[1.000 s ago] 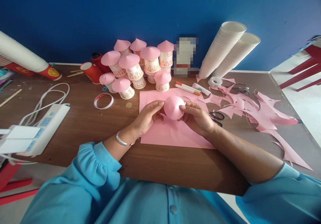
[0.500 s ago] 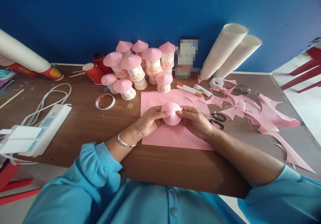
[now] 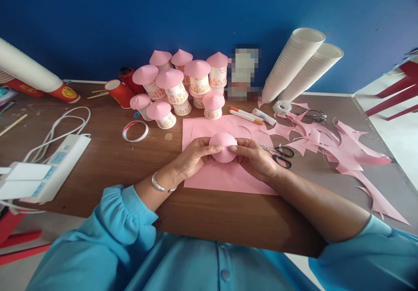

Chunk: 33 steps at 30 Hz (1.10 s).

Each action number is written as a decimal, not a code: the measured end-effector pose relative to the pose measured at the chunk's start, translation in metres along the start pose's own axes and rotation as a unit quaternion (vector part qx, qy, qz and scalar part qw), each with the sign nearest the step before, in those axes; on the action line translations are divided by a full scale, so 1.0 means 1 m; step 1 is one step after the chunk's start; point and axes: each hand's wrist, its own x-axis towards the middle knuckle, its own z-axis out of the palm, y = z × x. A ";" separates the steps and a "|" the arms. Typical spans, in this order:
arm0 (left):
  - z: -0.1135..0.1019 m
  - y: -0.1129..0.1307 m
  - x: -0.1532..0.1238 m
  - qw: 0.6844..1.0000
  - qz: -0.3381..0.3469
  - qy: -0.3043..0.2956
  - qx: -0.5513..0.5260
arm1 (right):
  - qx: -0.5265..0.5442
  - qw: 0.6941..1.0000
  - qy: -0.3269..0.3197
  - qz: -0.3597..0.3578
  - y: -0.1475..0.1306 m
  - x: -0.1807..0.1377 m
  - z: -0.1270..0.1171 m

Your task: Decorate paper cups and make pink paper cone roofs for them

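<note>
Between my two hands is a small pink paper cone [image 3: 223, 142], seen from above. My left hand [image 3: 195, 157] pinches its left edge, thumb on top and fingers curled beneath. On the other edge, my right hand [image 3: 255, 157] grips it the same way. Under the hands lies a pink paper sheet [image 3: 209, 178]. Black-handled scissors [image 3: 283, 157] rest just right of my right hand, partly on the sheet. Beyond the sheet stand several decorated paper cups [image 3: 199, 86] topped with pink cone roofs.
Pink paper scraps [image 3: 349, 147] spread over the right side. Two tall stacks of white cups [image 3: 294, 65] lean at the wall. Markers [image 3: 246, 116] and a clear tape roll [image 3: 282, 107] lie behind the sheet. At left are a tape ring [image 3: 135, 131], red cups [image 3: 118, 93] and a power strip [image 3: 62, 165].
Both hands keep their hold on the pink cone, with almost no movement of the fingers. The view has shifted very slightly.
</note>
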 end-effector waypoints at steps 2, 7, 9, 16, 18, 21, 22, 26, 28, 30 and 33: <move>0.001 0.000 0.000 1.000 0.015 -0.002 -0.009 | -0.015 1.000 -0.006 -0.006 0.001 0.000 0.000; 0.002 -0.001 0.000 1.000 0.015 0.005 -0.004 | -0.028 0.999 0.017 -0.018 0.003 -0.001 0.000; 0.002 -0.002 -0.001 1.000 0.010 0.012 0.002 | -0.019 0.999 0.035 -0.021 0.002 0.000 0.001; 0.004 -0.001 -0.002 1.000 0.002 0.024 -0.004 | -0.004 0.998 0.047 -0.029 -0.002 -0.002 0.005; 0.005 -0.001 -0.002 0.999 0.006 0.046 -0.005 | -0.007 0.999 0.041 -0.027 -0.001 -0.003 0.006; 0.006 -0.002 -0.003 0.998 0.017 0.062 0.000 | -0.001 0.999 0.043 -0.026 0.000 -0.003 0.005; 0.006 -0.002 -0.003 0.998 0.018 0.062 0.002 | 0.002 0.999 0.044 -0.025 0.000 -0.003 0.005; 0.006 -0.003 -0.002 0.999 0.015 0.036 0.001 | 0.002 0.999 0.034 -0.020 0.001 -0.003 0.005; 0.006 -0.004 -0.002 1.000 0.012 0.024 -0.004 | -0.001 0.999 0.031 -0.019 0.002 -0.004 0.006; 0.006 -0.004 -0.002 1.000 0.013 0.022 -0.007 | -0.004 0.999 0.028 -0.022 0.001 -0.005 0.008; 0.008 -0.003 -0.003 0.999 0.021 0.036 -0.002 | -0.012 0.999 0.028 -0.030 0.000 -0.005 0.010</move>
